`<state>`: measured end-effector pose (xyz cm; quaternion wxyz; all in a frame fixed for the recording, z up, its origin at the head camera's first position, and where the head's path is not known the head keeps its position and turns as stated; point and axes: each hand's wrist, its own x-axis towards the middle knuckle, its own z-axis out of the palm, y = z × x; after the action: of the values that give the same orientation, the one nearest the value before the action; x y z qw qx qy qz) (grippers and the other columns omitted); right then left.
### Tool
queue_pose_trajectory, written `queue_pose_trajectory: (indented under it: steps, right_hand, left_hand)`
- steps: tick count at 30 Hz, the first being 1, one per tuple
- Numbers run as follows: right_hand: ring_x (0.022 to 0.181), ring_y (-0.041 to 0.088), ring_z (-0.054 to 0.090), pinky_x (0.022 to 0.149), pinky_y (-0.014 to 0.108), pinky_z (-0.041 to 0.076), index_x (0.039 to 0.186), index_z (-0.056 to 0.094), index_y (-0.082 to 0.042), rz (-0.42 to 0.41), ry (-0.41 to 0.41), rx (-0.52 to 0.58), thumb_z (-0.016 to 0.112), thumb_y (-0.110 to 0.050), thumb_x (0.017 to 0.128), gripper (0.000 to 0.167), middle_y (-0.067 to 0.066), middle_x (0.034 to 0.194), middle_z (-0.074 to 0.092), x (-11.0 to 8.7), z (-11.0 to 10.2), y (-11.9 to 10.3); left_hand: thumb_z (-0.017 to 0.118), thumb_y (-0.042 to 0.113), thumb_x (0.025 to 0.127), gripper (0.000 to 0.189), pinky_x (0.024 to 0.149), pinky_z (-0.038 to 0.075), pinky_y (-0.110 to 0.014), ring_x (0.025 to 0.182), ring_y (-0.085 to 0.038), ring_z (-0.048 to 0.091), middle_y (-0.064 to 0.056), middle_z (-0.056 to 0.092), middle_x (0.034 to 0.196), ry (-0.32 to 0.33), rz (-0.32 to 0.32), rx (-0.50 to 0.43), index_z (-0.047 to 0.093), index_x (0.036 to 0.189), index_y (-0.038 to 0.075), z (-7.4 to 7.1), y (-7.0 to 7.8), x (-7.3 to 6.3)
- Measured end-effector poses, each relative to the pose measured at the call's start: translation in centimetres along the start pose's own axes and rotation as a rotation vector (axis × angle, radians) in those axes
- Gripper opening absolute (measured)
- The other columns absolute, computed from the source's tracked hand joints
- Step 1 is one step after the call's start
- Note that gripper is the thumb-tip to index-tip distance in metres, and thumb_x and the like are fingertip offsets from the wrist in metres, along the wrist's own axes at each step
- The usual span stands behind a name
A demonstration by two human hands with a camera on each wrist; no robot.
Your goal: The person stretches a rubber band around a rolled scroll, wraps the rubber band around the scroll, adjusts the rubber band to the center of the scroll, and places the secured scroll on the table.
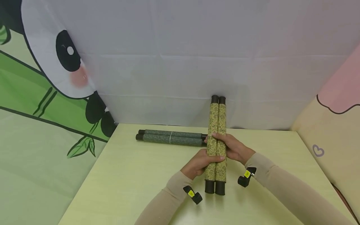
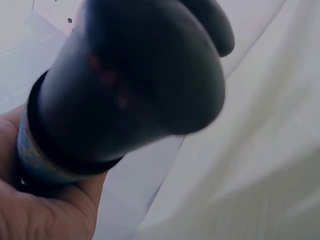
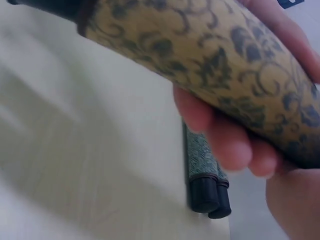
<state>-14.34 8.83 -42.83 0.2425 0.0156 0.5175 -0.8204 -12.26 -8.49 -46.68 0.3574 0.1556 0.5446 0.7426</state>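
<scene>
Both hands hold a pair of yellow floral scrolls (image 1: 221, 125), side by side and nearly upright, with black ends. My left hand (image 1: 201, 161) grips them low, its thumb across the front. Higher up, my right hand (image 1: 236, 148) grips them from the right, thumb over the front near a thin string. In the left wrist view a black scroll end (image 2: 150, 85) juts past the gripping left hand (image 2: 50, 210). Curled right fingers (image 3: 227, 142) show under a yellow scroll (image 3: 215, 65) in the right wrist view. Behind, a pair of dark green scrolls (image 1: 182, 139) lies on the table, tied with white string.
The pale yellow table (image 1: 118, 187) runs back to a white cloth backdrop (image 1: 174, 78). A cartoon-printed cloth (image 1: 78, 122) hangs at the left, and a cream and pink one (image 1: 320, 125) at the right. Black wrist cameras (image 1: 244, 178) are strapped over the sleeves.
</scene>
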Motion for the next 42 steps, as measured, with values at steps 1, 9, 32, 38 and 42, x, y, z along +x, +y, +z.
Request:
queue_pose_trajectory:
  steps: [1,9,32,38,42]
  right_hand:
    - [0.112,0.022,0.065,0.092,0.041,0.056,0.149,0.028,-0.001,0.001,-0.008,-0.001,0.052,-0.027,0.109,0.054,0.016,0.129,0.058,0.1,-0.2,-0.2]
    - [0.109,0.024,0.066,0.087,0.04,0.057,0.147,0.03,-0.005,-0.013,0.043,0.014,0.055,-0.032,0.107,0.054,0.014,0.125,0.059,1.2,-0.9,-1.8]
    - [0.114,0.024,0.063,0.096,0.042,0.054,0.148,0.031,-0.001,-0.017,0.008,-0.071,0.059,-0.018,0.106,0.054,0.017,0.129,0.059,-0.2,0.6,0.3]
    - [0.114,0.024,0.064,0.094,0.041,0.054,0.146,0.034,0.001,-0.003,0.02,-0.098,0.058,-0.019,0.106,0.051,0.016,0.125,0.063,-0.5,0.6,0.7]
    - [0.118,0.025,0.063,0.096,0.041,0.053,0.148,0.032,0.002,-0.009,0.004,-0.111,0.058,-0.021,0.106,0.055,0.018,0.13,0.061,-0.6,0.5,0.5]
  left_hand:
    - [0.07,0.01,0.095,0.034,0.075,0.059,-0.035,0.085,-0.021,0.071,-0.01,0.07,0.1,-0.001,0.001,-0.001,0.061,0.126,-0.001,0.0,0.0,0.0]
    - [0.07,0.01,0.095,0.032,0.076,0.06,-0.037,0.084,-0.023,0.072,-0.012,0.071,0.098,-0.014,0.011,-0.004,0.062,0.123,-0.001,0.4,0.0,0.0]
    - [0.068,0.008,0.097,0.038,0.079,0.059,-0.037,0.088,-0.022,0.071,-0.012,0.068,0.105,-0.039,0.041,-0.001,0.057,0.132,0.001,-0.4,-0.2,-0.5]
    - [0.065,0.008,0.098,0.04,0.079,0.059,-0.036,0.089,-0.022,0.071,-0.012,0.069,0.104,-0.069,0.05,0.005,0.055,0.137,0.002,-0.4,-0.1,-0.5]
    - [0.066,0.007,0.098,0.045,0.08,0.059,-0.036,0.091,-0.023,0.071,-0.013,0.067,0.109,-0.063,0.056,0.013,0.053,0.141,0.003,-0.4,0.2,-0.5]
